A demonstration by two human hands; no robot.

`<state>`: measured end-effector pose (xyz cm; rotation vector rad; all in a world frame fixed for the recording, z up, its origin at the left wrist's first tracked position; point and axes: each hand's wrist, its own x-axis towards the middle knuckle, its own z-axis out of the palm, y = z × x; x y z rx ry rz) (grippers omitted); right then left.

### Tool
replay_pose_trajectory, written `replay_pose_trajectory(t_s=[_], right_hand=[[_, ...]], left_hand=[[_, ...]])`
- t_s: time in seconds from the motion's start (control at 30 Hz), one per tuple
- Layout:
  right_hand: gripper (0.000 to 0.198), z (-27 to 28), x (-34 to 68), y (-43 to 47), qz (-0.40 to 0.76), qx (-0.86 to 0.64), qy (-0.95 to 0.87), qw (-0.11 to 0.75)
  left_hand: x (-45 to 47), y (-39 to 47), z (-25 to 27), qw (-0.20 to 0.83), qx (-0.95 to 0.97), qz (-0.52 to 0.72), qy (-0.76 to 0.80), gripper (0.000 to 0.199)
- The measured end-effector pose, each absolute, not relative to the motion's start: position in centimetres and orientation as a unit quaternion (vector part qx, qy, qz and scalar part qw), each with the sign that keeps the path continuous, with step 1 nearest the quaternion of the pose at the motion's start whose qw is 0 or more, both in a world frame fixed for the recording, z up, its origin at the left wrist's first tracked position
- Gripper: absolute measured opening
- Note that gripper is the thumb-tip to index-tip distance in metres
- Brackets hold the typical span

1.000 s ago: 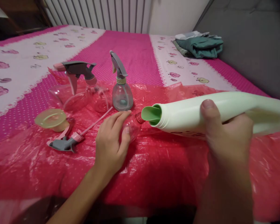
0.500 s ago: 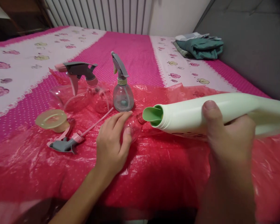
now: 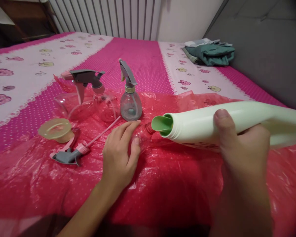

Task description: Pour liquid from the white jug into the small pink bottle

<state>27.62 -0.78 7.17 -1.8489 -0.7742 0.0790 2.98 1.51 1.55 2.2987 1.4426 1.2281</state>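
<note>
Pouring step, it seems. Right hand point(image 3: 239, 154) wrapped tight round a big pale green bottle point(image 3: 212, 123), fingers point(image 3: 220, 126) clamped on its body, thumb on top. Bottle tipped over on its side, green spout point(image 3: 162, 124) just beside the open mouth of a small clear bottle point(image 3: 144, 136). Left hand point(image 3: 119, 154) holding that small clear bottle steady near the middle of the red plastic sheet point(image 3: 162, 184), fingers curled round it, neck leaning toward the spout. No liquid seen running yet; hard to tell. Close by on the sheet: a loose spray head with a long thin tube point(image 3: 71, 154), a yellow-green cap point(image 3: 55, 129), a small grey spray bottle point(image 3: 130, 103) standing up, and a bigger clear spray bottle point(image 3: 86, 98) lying down. All on a bed with a pink cover point(image 3: 143, 62). Folded clothes point(image 3: 209, 52) well apart, far at the back. Next move likely calls for lining up spout and little mouth very neatly, then tipping slowly, since the mouth looks small and the big bottle looks heavy. Easy to spill otherwise.
</note>
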Motion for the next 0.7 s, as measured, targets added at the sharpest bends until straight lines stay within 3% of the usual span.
replay_pose_trajectory(t_s=[0.7], right_hand=[[0.085, 7.07, 26.80, -0.55, 0.003, -0.783, -0.303, 0.544]], left_hand=[[2.59, 1.22, 1.23, 0.077, 0.781, 0.420, 0.456, 0.039]])
